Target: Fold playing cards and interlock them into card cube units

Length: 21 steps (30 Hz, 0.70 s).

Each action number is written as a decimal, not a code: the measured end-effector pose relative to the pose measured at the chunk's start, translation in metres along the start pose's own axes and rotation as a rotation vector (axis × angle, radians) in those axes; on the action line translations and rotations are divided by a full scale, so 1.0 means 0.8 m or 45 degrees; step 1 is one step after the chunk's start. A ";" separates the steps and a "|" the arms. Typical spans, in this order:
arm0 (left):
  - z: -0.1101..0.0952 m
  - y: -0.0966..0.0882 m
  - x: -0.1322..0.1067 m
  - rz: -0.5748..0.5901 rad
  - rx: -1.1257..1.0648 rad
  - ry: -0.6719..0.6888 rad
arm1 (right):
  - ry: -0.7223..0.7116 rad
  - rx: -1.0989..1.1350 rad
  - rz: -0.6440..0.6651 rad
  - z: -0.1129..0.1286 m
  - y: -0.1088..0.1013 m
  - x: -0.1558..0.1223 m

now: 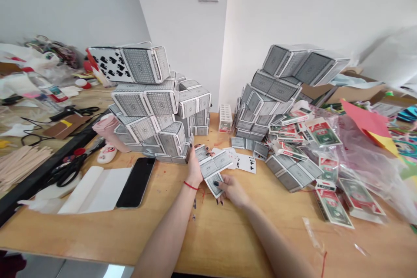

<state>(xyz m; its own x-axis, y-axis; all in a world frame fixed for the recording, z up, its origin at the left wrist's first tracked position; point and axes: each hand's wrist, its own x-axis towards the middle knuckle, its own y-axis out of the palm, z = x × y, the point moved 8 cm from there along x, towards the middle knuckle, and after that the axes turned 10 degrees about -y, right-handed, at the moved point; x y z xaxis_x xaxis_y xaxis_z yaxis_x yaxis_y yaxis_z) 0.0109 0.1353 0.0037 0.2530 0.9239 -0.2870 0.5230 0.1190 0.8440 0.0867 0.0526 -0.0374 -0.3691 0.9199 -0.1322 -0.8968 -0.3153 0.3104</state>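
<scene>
Both hands are on one folded playing-card piece (pixel 215 163) with gray patterned backs, held above the near middle of the wooden table (pixel 208 243). The left hand (pixel 195 167) is wrapped around the piece's left side, its fingers curled partway closed, with dark nails showing at the far edge; how firmly they press cannot be told. The right hand (pixel 233 189) pinches the near flap, thumb on the patterned back and the other fingers bent underneath, their tips peeking out below. Just beyond and to the right, loose face-up cards (pixel 246 163) lie on the tabletop. Tall stacked card blocks rise on the far left (pixel 146 100) and far right (pixel 267 95). A black smartphone (pixel 136 182) lies left of the left forearm, and red-and-green card boxes (pixel 334 208) lie to the right.
</scene>
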 end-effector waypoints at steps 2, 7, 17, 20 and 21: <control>0.000 0.001 -0.001 0.017 0.000 0.016 | -0.016 0.000 -0.014 0.003 0.001 0.000; 0.007 0.004 -0.004 -0.003 0.043 0.008 | -0.061 -0.028 -0.032 0.007 0.001 -0.001; 0.003 0.000 -0.001 0.014 -0.002 0.019 | -0.023 0.193 0.015 0.015 0.005 -0.002; -0.006 -0.004 0.000 -0.003 -0.032 0.054 | 0.043 0.276 0.071 0.009 0.014 -0.005; -0.007 -0.005 0.000 -0.009 -0.028 0.059 | 0.044 0.273 0.055 0.007 0.014 -0.004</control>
<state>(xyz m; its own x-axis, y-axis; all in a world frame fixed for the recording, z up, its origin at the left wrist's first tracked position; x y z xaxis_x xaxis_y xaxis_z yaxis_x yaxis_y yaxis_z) 0.0041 0.1371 0.0028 0.2112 0.9389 -0.2718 0.5064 0.1328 0.8520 0.0791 0.0470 -0.0282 -0.4173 0.8971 -0.1453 -0.8090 -0.2939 0.5090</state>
